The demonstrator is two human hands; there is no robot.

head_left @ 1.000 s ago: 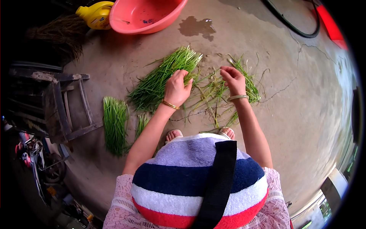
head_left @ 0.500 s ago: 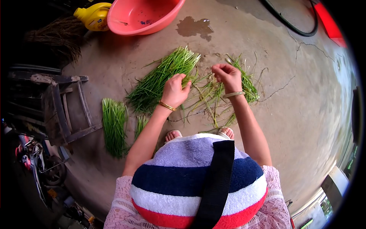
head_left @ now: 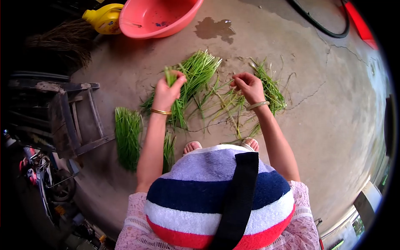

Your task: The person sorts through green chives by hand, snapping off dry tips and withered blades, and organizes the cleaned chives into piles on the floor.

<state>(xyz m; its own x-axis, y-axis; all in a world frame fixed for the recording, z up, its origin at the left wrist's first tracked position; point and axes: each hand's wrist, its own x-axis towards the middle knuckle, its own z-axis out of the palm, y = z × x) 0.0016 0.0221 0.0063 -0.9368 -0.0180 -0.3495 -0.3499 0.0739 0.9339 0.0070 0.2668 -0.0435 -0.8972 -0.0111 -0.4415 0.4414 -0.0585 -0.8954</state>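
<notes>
My left hand (head_left: 166, 92) is closed around a small bunch of chives (head_left: 169, 76), its cut ends up and its leaves hanging below the fist. Behind it, a large pile of long green chives (head_left: 201, 68) with pale ends lies on the floor. My right hand (head_left: 249, 86) is pinched above loose, yellowish stalks (head_left: 234, 104); whatever its fingertips hold is too fine to make out. Just beyond that wrist lies a messier heap of chives (head_left: 270, 89). A neat bundle of chives (head_left: 128, 137) and a smaller bundle (head_left: 168, 151) lie left of my feet.
A pink basin (head_left: 156, 21) stands at the back beside a yellow jug (head_left: 104, 18). To the left are a wooden stool (head_left: 79, 121) and a twig broom (head_left: 62, 39). A puddle (head_left: 214, 29) wets the concrete. A black hose (head_left: 321, 27) curves at the back right.
My left hand has moved left, away from the loose stalks, and lifted a bunch of chives upright. My right hand has stayed nearly in place, still pinched.
</notes>
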